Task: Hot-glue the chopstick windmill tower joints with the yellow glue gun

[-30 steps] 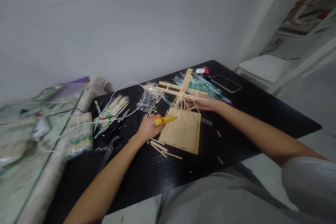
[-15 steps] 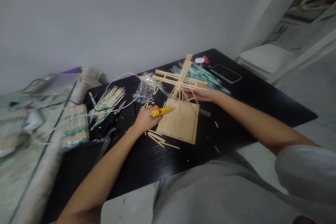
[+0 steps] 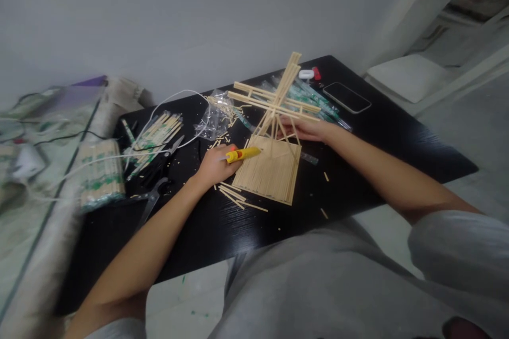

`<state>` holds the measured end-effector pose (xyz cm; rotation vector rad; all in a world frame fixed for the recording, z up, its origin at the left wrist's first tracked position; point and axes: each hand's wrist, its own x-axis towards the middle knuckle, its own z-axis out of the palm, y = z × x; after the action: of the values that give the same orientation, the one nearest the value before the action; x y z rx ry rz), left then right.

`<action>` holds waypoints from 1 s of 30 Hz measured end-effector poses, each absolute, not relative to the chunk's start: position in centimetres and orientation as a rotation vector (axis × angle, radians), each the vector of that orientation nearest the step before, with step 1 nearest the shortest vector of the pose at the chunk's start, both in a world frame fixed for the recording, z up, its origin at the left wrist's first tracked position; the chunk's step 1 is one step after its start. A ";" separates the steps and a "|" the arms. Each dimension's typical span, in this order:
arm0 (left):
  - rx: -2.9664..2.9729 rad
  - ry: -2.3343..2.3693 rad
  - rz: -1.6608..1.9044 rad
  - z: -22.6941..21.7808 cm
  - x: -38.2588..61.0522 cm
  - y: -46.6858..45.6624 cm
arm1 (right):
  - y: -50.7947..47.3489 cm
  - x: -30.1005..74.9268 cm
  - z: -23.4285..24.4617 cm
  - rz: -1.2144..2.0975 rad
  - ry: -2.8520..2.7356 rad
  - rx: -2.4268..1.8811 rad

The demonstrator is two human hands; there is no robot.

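Observation:
A windmill-like model of thin wooden sticks stands on the table, with crossed blades (image 3: 273, 109) on slanting legs above a flat stick base (image 3: 270, 180). My left hand (image 3: 217, 165) is closed around a yellow glue gun (image 3: 243, 154), whose tip points right, over the base's left part. From the far right side, my right hand (image 3: 305, 129) reaches in behind the legs. Its fingers curl around the upper part of the model, partly hidden by the sticks. Short cut sticks (image 3: 233, 196) lie by the base's front left corner.
Scissors (image 3: 173, 147), pliers (image 3: 153, 196) and wrapped stick packs (image 3: 102, 175) lie at the left. A white cord (image 3: 159, 111) loops across there. Clear plastic wrappers (image 3: 306, 98), a phone (image 3: 347, 97) and a white case (image 3: 306, 74) sit at the back right of the black table (image 3: 413, 153).
The camera view has shifted, so everything sits higher in the picture. The crossed blades have moved slightly to the right relative to the base. Both hands keep their hold.

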<state>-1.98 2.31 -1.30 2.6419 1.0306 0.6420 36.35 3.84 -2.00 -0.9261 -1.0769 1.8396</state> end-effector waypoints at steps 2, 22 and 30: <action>2.644 1.027 0.645 -1.6 -2.1 2.4 | 3.7 36.2 -1.8 1.794 -1.076 -0.984; 2.676 1.024 0.647 -1.9 -2.1 2.4 | 3.7 36.3 -1.9 1.763 -1.113 -1.019; 2.666 1.048 0.639 -1.9 -2.1 2.5 | 3.6 36.2 -1.4 1.771 -1.081 -1.051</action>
<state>-2.06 2.49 -1.86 2.6660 1.0482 0.6394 36.15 3.57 -1.40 -1.0507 -1.0806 1.7713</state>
